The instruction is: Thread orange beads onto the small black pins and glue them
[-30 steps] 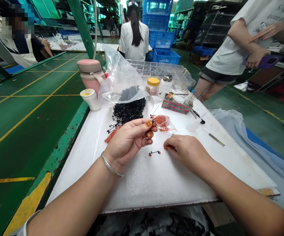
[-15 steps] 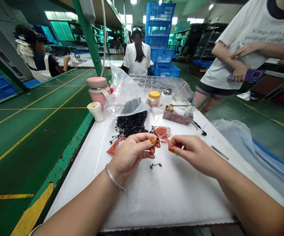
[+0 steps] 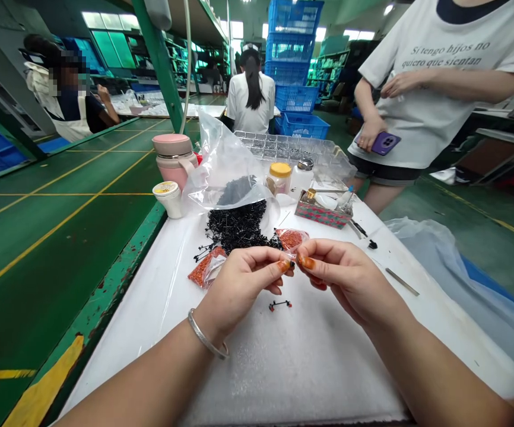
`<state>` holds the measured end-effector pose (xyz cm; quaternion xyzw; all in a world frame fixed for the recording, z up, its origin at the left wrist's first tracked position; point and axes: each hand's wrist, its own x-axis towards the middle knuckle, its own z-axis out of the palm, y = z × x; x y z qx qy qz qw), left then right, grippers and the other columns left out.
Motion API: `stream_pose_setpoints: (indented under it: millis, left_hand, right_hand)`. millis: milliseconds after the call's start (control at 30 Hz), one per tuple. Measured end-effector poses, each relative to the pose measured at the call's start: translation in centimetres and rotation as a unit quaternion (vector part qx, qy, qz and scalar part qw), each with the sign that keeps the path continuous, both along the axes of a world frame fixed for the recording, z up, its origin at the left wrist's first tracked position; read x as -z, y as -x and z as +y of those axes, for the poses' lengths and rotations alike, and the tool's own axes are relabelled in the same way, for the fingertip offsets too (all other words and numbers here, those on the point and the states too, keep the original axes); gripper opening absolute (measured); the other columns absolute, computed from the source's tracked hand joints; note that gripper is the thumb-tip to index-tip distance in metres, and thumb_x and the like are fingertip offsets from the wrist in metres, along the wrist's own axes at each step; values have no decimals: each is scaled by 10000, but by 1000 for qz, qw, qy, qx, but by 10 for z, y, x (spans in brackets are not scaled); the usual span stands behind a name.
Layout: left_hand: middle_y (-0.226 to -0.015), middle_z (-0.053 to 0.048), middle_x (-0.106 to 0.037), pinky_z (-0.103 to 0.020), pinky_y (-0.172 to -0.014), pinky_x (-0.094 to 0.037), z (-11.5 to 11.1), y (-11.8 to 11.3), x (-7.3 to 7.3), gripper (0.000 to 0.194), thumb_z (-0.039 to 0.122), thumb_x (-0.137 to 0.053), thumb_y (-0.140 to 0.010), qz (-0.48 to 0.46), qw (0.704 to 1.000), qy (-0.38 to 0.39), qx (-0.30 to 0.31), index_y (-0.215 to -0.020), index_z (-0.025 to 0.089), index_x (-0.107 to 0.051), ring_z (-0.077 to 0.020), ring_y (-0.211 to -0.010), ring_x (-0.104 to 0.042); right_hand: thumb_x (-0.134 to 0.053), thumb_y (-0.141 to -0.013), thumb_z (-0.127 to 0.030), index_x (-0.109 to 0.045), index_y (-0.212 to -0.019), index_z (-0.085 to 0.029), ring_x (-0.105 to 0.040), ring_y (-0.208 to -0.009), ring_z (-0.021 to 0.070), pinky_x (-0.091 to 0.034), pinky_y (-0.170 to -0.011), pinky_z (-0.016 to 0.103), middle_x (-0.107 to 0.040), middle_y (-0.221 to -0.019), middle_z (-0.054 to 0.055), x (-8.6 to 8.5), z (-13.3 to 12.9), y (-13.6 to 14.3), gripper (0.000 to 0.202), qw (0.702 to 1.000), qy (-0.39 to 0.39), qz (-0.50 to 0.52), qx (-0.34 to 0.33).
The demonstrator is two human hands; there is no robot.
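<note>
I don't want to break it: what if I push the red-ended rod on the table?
The rod looks tiny, so it'd probably slide easily. It's thin in between, so it might bend or snap. Its lumpy ends would probably stop it rolling far.

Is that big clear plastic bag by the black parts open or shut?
Open: the clear plastic bag gapes at the front, with black parts heaped at its loose edge.
</note>
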<state>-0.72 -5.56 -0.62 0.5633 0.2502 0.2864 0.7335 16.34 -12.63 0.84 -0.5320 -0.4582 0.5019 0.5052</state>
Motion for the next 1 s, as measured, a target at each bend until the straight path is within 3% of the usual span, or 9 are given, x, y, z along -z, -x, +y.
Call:
stream_pose_setpoints:
  millis: [1000]
  left_hand:
    - [-755, -34, -671, -187, -585, -484, -4, -3, -3, 143, 237, -681, -809, 25, 999, -36, -31, -877, 138, -759, -91, -632, -555]
  right_hand:
    - [-732, -728, -320, -671, -771, -182, -411, -607, 80, -324, -539, 228, -558, -719, -15, 6, 2, 6, 157, 999, 11, 49, 18]
